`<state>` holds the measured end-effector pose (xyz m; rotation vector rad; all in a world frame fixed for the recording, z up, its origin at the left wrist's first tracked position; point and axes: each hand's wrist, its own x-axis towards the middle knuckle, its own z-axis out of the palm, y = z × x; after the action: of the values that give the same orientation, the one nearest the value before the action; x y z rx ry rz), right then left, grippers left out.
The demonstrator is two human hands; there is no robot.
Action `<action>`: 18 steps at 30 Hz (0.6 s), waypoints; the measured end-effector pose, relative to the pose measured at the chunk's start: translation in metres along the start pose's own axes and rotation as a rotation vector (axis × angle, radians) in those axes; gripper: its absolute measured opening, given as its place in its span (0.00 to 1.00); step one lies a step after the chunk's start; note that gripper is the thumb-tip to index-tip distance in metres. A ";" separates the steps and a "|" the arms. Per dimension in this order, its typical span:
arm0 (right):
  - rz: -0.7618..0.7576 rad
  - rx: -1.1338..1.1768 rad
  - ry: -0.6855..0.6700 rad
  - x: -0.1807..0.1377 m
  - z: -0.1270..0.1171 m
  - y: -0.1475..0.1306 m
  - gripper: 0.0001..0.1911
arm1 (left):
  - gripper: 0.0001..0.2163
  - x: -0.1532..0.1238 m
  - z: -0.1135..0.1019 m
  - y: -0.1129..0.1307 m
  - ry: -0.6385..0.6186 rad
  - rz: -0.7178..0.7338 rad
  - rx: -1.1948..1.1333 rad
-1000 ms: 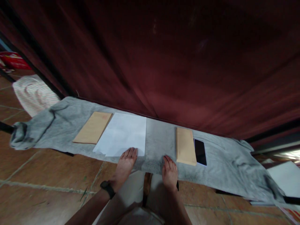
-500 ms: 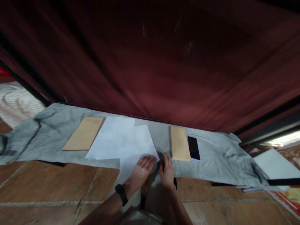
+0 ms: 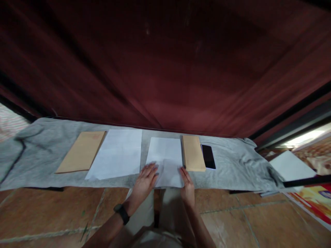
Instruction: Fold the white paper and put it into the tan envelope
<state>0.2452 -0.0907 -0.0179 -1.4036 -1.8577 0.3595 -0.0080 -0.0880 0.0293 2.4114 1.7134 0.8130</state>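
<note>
Grey cloth [image 3: 232, 165] on a tiled floor [image 3: 51, 210] below a maroon curtain [image 3: 165, 69]: both hands pressed on the small white sheet.

As I view it, the small white sheet [image 3: 165, 155] lies straight ahead, long axis running away toward the curtain. My left hand [image 3: 144, 179] lies flat, fingers extended, on its near left corner; my right hand [image 3: 187, 184] lies flat at its near right corner. Neither grips, and both are equally near. The right envelope [image 3: 192, 153] lies against the sheet's right edge, with a phone [image 3: 208, 156] just beyond. The large white sheet [image 3: 116, 153] and left envelope [image 3: 81, 151] lie to the left.
</note>
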 end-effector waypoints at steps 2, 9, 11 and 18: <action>0.004 0.000 -0.003 0.000 0.002 0.001 0.50 | 0.17 0.009 0.000 -0.016 0.003 -0.069 -0.017; -0.071 0.044 -0.066 0.027 0.003 0.006 0.46 | 0.16 0.028 0.013 -0.023 -0.066 -0.170 0.021; -0.056 0.042 -0.065 0.034 0.002 0.006 0.42 | 0.16 0.024 0.014 -0.020 -0.076 -0.184 0.037; -0.024 0.056 -0.025 0.022 0.004 -0.002 0.40 | 0.15 0.005 0.017 -0.025 -0.008 -0.236 -0.045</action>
<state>0.2384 -0.0706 -0.0108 -1.3431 -1.8687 0.4156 -0.0202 -0.0704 0.0074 2.1275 1.9073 0.7979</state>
